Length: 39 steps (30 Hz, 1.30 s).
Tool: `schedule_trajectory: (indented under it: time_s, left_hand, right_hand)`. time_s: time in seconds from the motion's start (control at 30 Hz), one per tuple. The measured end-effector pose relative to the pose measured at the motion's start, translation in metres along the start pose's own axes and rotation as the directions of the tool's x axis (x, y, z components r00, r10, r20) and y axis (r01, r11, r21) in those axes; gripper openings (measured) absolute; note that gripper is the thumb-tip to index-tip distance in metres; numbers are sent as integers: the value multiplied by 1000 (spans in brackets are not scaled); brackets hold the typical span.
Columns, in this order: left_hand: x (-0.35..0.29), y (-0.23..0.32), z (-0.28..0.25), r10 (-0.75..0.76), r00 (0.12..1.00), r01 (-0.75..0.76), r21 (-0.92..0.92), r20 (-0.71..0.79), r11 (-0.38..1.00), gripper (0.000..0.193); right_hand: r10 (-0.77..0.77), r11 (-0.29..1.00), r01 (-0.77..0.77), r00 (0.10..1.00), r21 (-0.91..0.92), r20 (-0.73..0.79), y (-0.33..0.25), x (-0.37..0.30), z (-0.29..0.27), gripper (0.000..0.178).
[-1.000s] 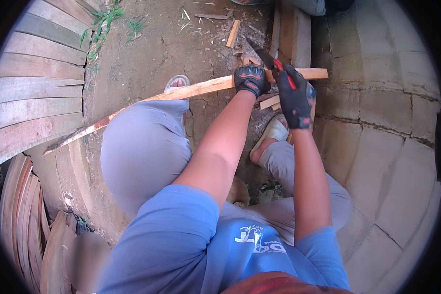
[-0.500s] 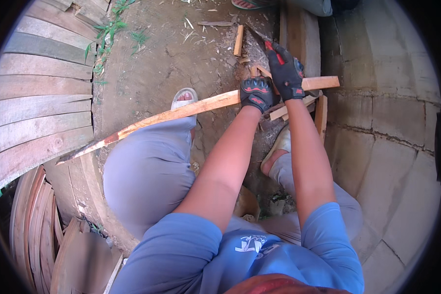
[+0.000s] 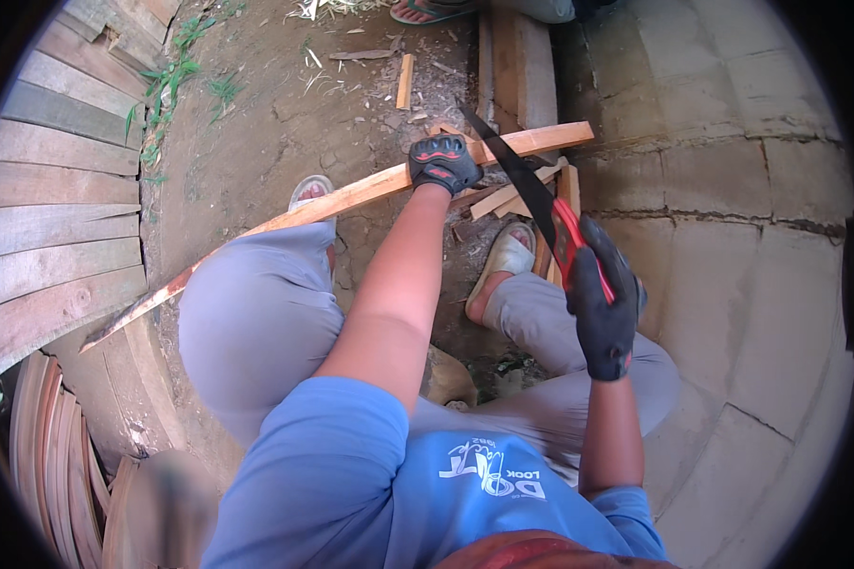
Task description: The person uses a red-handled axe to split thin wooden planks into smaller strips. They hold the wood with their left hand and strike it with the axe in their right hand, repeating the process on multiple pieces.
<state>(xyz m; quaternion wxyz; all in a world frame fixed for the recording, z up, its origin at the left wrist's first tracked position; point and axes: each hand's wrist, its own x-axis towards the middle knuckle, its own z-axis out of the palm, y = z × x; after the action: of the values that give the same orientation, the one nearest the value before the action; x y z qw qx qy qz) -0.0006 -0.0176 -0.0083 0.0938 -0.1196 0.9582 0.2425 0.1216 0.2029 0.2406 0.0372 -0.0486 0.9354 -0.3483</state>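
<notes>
A long wooden strip (image 3: 351, 194) slants across my left knee, rising to the right. My left hand (image 3: 443, 163), in a black glove with red marks, is closed round it toward its right part. My right hand (image 3: 605, 299), gloved in black too, grips the red handle of a handsaw (image 3: 524, 177). The dark blade points up and to the left and crosses the strip to the right of my left hand. Whether the teeth touch the wood I cannot tell.
Short wood offcuts (image 3: 508, 197) lie under the strip's right part, by my right foot. A small wood piece (image 3: 404, 82) and shavings (image 3: 337, 8) litter the dirt. Another person's sandaled foot (image 3: 432, 9) is at the top. Plank wall (image 3: 62, 194) left, concrete blocks (image 3: 712, 180) right.
My right hand has drawn the saw back toward me and down, so more of the blade shows. My left hand still grips the strip. The whole view has shifted slightly.
</notes>
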Motion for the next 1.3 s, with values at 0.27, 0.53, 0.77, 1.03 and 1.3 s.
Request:
schedule_trajectory:
  time_s: [0.27,0.53,0.77,1.03,1.3]
  left_hand:
    - [-3,4,-2,-6,1000,6,-7,-23,1000,53]
    - [-1,1,-1,-9,1000,9,1,-10,1000,56]
    - [-1,-1,5,7,1000,-7,22,-26,1000,60]
    - [-3,4,-1,2,999,-1,14,-50,1000,44]
    - [-3,5,-4,-6,1000,6,17,0,1000,45]
  right_hand:
    - [70,995,-68,997,-79,22,-24,-91,-88,37]
    - [-89,987,80,994,-138,-59,-13,-96,-84,34]
    - [-155,976,137,983,-170,-97,-17,-110,-84,34]
    - [-102,995,100,990,-24,-98,-6,-93,-68,33]
    - [18,999,-21,996,-32,-87,-3,-91,-61,35]
